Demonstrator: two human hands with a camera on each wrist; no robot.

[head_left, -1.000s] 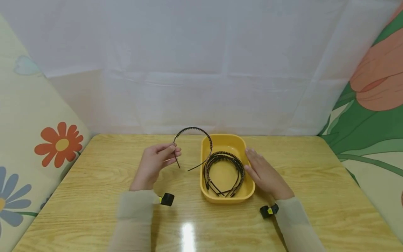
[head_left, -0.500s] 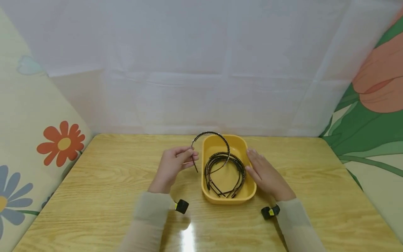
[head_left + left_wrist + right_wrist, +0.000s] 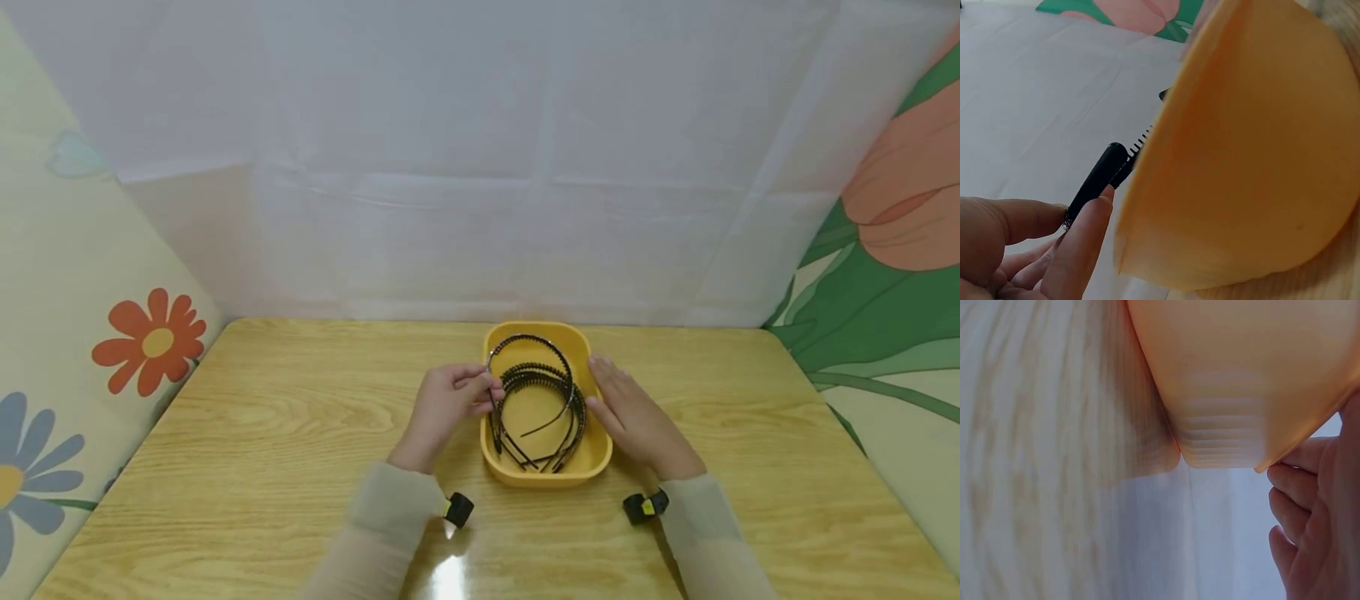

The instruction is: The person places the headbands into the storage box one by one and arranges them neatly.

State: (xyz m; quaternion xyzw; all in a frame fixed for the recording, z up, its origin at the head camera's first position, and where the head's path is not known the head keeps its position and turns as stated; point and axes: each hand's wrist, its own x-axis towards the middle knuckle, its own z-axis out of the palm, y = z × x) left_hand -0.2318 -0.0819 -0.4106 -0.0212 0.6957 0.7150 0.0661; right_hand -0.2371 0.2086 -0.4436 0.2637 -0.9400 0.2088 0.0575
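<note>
Between thumb and fingers, my left hand pinches a thin black toothed headband by one side. Its loop hangs over a yellow plastic bin, above several similar black headbands lying together inside. In the left wrist view, the pinched headband shows a smooth dark end section beside the bin wall, which hides the rest. My right hand rests along the bin's right side with fingers fairly straight. The right wrist view has its fingertips touching the bin's rim.
A light wood-grain table carries the bin near its back edge. Behind it hangs a white sheet. Flower-patterned panels stand to the left and right. A black wrist camera sits at each sleeve cuff.
My left hand has moved right with the pinched headband, from beside the bin to over its left rim. The headband has come lower, over the others. My right hand has stayed at the bin.
</note>
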